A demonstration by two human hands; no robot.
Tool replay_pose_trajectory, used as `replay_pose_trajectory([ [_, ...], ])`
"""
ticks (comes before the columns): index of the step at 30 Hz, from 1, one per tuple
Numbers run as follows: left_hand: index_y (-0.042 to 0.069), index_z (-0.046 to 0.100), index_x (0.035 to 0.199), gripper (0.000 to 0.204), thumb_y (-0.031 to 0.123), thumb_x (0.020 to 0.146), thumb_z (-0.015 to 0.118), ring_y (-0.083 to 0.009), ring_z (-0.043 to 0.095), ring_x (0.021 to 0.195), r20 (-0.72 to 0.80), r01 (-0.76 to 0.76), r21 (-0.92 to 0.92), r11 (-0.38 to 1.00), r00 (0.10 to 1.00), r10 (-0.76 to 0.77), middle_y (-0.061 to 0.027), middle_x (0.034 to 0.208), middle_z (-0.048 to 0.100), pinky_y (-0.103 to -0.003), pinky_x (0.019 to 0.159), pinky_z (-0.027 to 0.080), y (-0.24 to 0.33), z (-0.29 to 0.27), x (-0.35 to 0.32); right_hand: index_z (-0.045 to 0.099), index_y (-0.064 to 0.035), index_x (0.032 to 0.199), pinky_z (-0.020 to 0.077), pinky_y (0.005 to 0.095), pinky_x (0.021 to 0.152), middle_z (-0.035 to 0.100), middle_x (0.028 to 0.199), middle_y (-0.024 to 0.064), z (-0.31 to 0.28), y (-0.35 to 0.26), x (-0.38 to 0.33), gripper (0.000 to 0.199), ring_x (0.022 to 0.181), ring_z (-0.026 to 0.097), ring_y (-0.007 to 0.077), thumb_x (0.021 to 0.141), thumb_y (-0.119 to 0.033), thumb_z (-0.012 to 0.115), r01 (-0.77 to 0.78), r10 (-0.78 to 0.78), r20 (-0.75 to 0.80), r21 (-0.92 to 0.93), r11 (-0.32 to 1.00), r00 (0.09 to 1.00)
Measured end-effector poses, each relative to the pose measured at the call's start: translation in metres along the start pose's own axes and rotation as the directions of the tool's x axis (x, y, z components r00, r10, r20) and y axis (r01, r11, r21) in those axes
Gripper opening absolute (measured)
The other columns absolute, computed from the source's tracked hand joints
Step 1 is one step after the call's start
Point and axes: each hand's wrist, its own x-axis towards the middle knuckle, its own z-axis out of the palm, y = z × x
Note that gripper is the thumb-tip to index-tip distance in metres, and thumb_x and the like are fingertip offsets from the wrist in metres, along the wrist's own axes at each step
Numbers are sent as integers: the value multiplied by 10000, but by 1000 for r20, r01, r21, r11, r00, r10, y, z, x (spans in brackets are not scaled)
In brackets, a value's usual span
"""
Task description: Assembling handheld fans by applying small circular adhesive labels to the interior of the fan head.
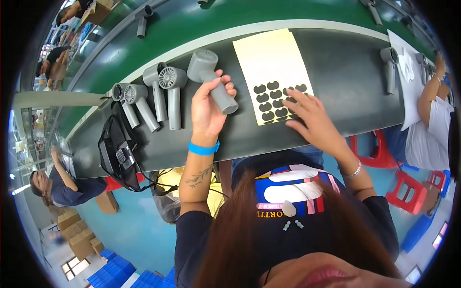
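Observation:
My left hand (206, 114) is wrapped round the handle of a grey handheld fan (202, 65), whose round head points away from me. To its right lies a pale yellow sheet (270, 54) with rows of small black stickers (262, 98) on its near half. My right hand (318, 121) is over the sheet's right edge, fingers spread and fingertips at the stickers. Whether a fingertip touches one, I cannot tell. Left of the held fan, several more grey fans (173, 93) lie side by side, some with their grilles showing.
A black bag (112, 151) lies at the left of the dark work table (353, 79). Beyond a pale rail runs a green conveyor (288, 10) carrying more fans. Another fan (390, 69) is at the right, near a co-worker in a light shirt (430, 137). Red stools (406, 192) stand below.

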Motion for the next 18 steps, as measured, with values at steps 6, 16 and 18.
replay_pose_trajectory([
  [6,-8,368,1189,400,41,834,545,-266,587,830,93,-147,220,964,987,129,-164,949,545,-409,750,510,-16,29,40,614,-33,964,485,333,635,590,900,101,3,-7,42,122,711,612,233,849,-62,586,-141,197,-250,226,964,948],
  [16,13,329,1185,387,45,847,514,-320,594,975,196,-78,173,982,980,43,-158,935,592,-422,911,437,-48,26,67,581,-46,885,460,324,635,555,856,73,31,-1,58,133,684,573,210,777,-36,657,-311,350,-226,190,931,909],
  [18,14,331,1184,385,51,849,517,-322,593,980,192,-75,170,983,981,41,-158,938,592,-425,913,436,-49,26,66,578,-45,885,459,323,634,554,856,74,32,0,60,131,676,567,211,778,-32,653,-308,348,-263,181,934,900],
])
